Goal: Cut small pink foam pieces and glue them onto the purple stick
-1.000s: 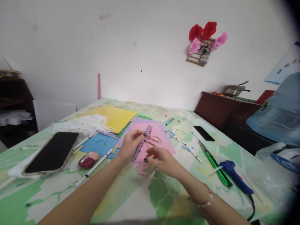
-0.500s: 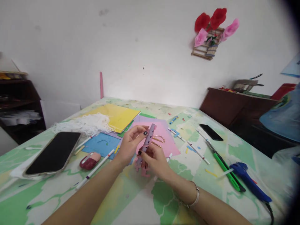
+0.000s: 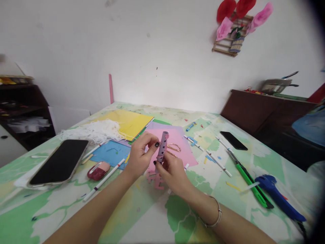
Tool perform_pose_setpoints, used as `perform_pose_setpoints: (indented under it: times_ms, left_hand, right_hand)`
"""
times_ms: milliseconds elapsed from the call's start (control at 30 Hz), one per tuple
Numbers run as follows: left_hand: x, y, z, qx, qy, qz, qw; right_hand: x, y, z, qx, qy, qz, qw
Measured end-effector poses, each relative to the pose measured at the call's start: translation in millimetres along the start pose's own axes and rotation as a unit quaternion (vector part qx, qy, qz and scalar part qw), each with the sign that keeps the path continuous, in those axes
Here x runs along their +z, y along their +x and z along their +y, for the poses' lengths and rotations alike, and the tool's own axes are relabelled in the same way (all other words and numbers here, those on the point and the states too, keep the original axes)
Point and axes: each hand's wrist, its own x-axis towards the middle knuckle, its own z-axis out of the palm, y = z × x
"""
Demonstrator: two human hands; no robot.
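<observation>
A rolled purple tube with dark dots (image 3: 164, 146) stands nearly upright between my hands, its hollow top end showing. My right hand (image 3: 173, 171) is closed around its lower part, thumb in front. At the upper left side, my left hand (image 3: 142, 152) pinches the tube between thumb and fingers. A small pink bit sits on the tube near its top. Beneath my hands lie pink cut-out pieces (image 3: 157, 183), partly hidden by the right hand. Gold-handled scissors (image 3: 174, 147) rest just behind on a pink sheet (image 3: 186, 152), their blades hidden.
To the left are a phone (image 3: 61, 162), a dark red and pink case (image 3: 98, 170), white string (image 3: 101, 130), a blue sheet (image 3: 101, 154) and a yellow sheet (image 3: 129, 122). To the right lie a green cutter (image 3: 250, 184), a blue glue gun (image 3: 280, 198) and another phone (image 3: 233, 140).
The tube has tipped more upright, so its open top now faces me. Both hands keep hold of it. The whole view has shifted slightly.
</observation>
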Motion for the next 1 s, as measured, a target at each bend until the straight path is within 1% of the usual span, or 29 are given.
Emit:
perform_pose_setpoints:
  times_ms: [300,600,1000]
  left_hand:
    - [0.1,0.2,1.0,-0.007,-0.006,-0.003,1.0]
    - [-0.3,-0.1,1.7,0.003,0.016,-0.004,1.0]
    - [-1.2,0.6,7.3,0.006,0.053,0.002,0.999]
  right_hand:
    - [1.3,-1.0,1.3,-0.005,-0.017,-0.002,1.0]
    - [1.2,-1.3,4.0,-0.025,-0.052,0.001,0.998]
    - [1.7,-2.4,5.9,-0.032,-0.064,-0.005,0.997]
